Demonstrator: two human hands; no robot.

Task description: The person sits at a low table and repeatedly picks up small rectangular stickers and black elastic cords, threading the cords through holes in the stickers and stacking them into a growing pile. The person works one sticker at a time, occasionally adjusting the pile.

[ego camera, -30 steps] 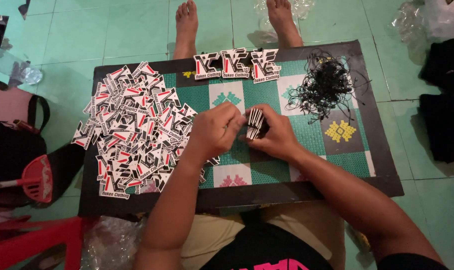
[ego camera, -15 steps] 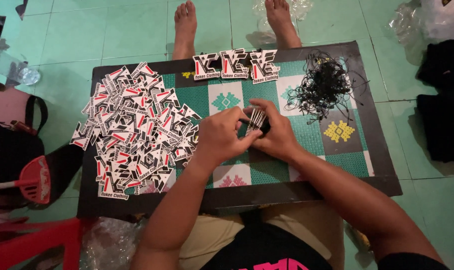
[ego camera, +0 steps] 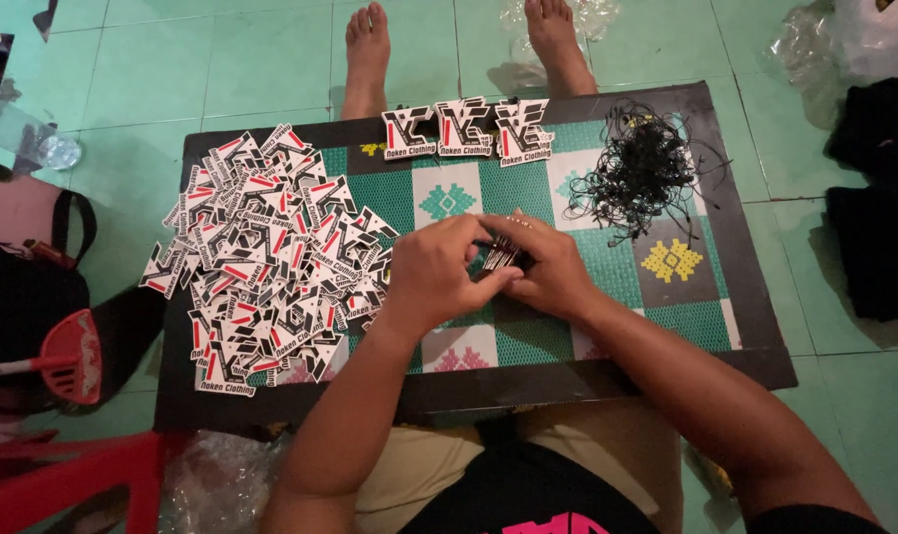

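Both hands pinch one small stack of tags [ego camera: 501, 255] — left hand [ego camera: 437, 272] and right hand [ego camera: 551, 269] closed on it, the loose tag pile [ego camera: 271, 262] lying just left of the left hand.

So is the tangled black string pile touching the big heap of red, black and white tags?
Apart. The head view shows bare patterned mat between string pile and tag heap.

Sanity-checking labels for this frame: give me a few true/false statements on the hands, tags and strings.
1. Both hands, left and right, meet on a small stack of tags. True.
2. The big tag pile lies right of the hands. False: it lies to their left.
3. The black string tangle sits at the far right of the low table. True.
4. Three neat tag stacks line the near edge. False: they line the far edge, near another person's feet.
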